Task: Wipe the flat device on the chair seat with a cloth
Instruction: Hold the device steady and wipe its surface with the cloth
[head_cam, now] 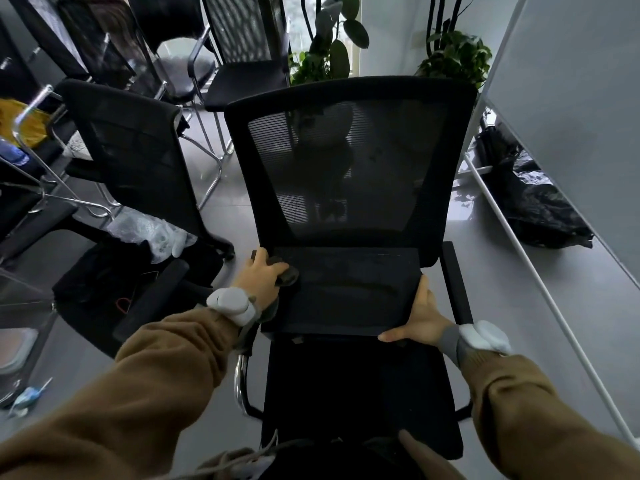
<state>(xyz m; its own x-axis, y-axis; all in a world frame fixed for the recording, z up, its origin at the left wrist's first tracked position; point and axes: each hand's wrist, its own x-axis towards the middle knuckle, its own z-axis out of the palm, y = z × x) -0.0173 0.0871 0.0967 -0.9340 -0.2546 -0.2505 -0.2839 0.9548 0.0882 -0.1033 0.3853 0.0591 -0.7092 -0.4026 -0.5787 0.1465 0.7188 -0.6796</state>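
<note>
A flat black device (pixel 346 292) lies across the seat of a black mesh-backed chair (pixel 349 161) in front of me. My left hand (pixel 261 277) rests on the device's far left corner and presses a small dark grey cloth (pixel 289 273) against its top. My right hand (pixel 420 318) grips the device's near right corner, thumb on top and fingers along the front edge. Both wrists wear white bands over brown sleeves.
Several black chairs with chrome legs crowd the left side, with a black bag and clear plastic wrap (pixel 152 233) on the floor. Potted plants (pixel 453 57) stand behind the chair. A white partition (pixel 571 98) and black plastic bags (pixel 533 202) lie to the right.
</note>
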